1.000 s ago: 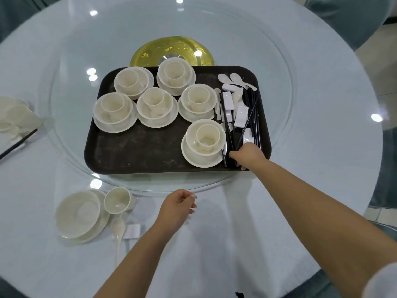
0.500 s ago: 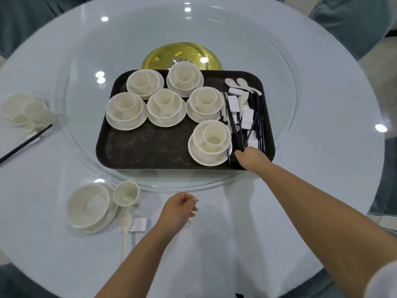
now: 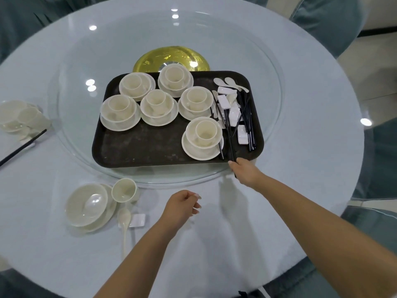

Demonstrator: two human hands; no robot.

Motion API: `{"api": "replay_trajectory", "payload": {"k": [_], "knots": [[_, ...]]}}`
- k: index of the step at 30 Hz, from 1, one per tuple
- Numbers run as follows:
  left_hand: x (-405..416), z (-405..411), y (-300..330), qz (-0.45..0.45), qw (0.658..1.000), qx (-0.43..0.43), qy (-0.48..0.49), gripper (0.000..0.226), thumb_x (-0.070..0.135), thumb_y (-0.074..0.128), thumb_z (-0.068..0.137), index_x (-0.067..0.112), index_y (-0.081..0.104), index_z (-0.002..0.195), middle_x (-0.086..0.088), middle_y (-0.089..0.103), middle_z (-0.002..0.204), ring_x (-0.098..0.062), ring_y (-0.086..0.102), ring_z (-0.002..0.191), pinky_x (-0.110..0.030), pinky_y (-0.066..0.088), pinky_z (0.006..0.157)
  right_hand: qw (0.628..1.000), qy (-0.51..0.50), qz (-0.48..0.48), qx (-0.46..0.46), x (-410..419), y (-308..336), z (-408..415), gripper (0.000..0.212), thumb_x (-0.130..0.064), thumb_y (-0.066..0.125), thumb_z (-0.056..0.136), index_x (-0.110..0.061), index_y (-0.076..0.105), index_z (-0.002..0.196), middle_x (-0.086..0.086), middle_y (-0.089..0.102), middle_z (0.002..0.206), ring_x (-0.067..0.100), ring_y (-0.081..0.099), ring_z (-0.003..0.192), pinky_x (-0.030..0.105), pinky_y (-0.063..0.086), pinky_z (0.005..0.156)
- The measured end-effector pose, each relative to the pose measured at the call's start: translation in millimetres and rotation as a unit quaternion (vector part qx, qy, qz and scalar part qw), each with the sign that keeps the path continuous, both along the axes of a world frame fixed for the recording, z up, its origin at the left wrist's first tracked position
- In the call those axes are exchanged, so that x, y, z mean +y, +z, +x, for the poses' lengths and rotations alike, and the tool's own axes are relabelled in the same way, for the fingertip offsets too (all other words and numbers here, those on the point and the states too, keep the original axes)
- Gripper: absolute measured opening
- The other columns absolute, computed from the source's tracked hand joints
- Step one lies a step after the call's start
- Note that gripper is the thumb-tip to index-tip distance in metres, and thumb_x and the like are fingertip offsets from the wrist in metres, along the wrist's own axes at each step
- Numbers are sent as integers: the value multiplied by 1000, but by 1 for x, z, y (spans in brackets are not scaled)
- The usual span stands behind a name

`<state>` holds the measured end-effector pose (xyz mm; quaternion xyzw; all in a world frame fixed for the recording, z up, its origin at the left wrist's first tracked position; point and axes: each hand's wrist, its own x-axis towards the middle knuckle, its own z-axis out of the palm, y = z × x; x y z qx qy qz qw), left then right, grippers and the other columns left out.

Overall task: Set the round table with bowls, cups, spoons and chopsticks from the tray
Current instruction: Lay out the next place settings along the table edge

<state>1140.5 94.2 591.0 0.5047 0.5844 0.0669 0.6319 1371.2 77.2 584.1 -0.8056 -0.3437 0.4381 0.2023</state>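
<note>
Lower centre: left hand (image 3: 182,206) idle above the bare surface (image 3: 214,244), fingers loosely curled, gripping nothing, probably kept free to receive. Lower left: one setting laid out, bowl (image 3: 87,204) on its plate, cup (image 3: 124,190) just beside, spoon (image 3: 124,220) against a white rest (image 3: 138,220), chopsticks lacking. Right of centre, at the tray's near edge: right hand (image 3: 245,171) pinched round the near ends of a black chopsticks pair (image 3: 231,138), likely meant for that setting. Middle of frame: dark tray (image 3: 139,147) on the glass turntable (image 3: 71,117), carrying six stacked bowl-and-cup sets (image 3: 203,136), with spoons, rests and more chopsticks heaped along its right side for easy reach. Far left: another setting (image 3: 19,117), blurred, chopsticks beside.
</note>
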Motion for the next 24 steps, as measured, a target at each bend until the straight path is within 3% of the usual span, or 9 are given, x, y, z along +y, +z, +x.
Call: {"api": "replay_trajectory", "payload": {"k": [3, 10, 14, 20, 24], "knots": [[-6, 7, 3, -9, 1000, -11, -11, 21, 23, 52, 96, 15, 71, 91, -3, 72, 82, -11, 66, 66, -22, 51, 66, 999, -16, 0, 48, -25, 4, -14, 30, -34, 36, 103, -20, 44, 78, -5, 43, 70, 8, 37, 58, 21, 26, 54], [-25, 28, 12, -38, 997, -65, -27, 21, 31, 53, 98, 20, 67, 106, -2, 72, 98, -16, 67, 85, -31, 54, 81, 997, -35, 30, 69, -76, 1, -57, 32, -40, 36, 103, -19, 47, 82, -4, 51, 75, 11, 46, 64, 25, 37, 63], [-33, 37, 20, -52, 992, -113, -14, 16, 35, 51, 99, 27, 65, 101, 1, 73, 100, -17, 69, 95, -32, 55, 85, 995, -13, 57, 78, -95, 1, -80, 29, -44, 34, 103, -28, 48, 83, -11, 52, 76, 1, 48, 66, 20, 37, 63], [-34, 31, 25, -60, 989, -133, 17, 12, 30, 53, 99, 26, 64, 95, -1, 73, 96, -15, 69, 85, -30, 56, 82, 993, -42, 76, 85, -110, -1, -106, 30, -44, 33, 102, -29, 47, 81, -11, 52, 72, 1, 48, 60, 19, 37, 61], [-39, 19, 20, -70, 991, -111, -3, 22, 29, 56, 97, 13, 69, 105, -10, 73, 99, -20, 68, 86, -33, 57, 88, 990, -45, 72, 111, -119, -5, -124, 29, -50, 36, 100, -32, 48, 80, -12, 54, 71, 6, 50, 63, 26, 42, 66]]}}
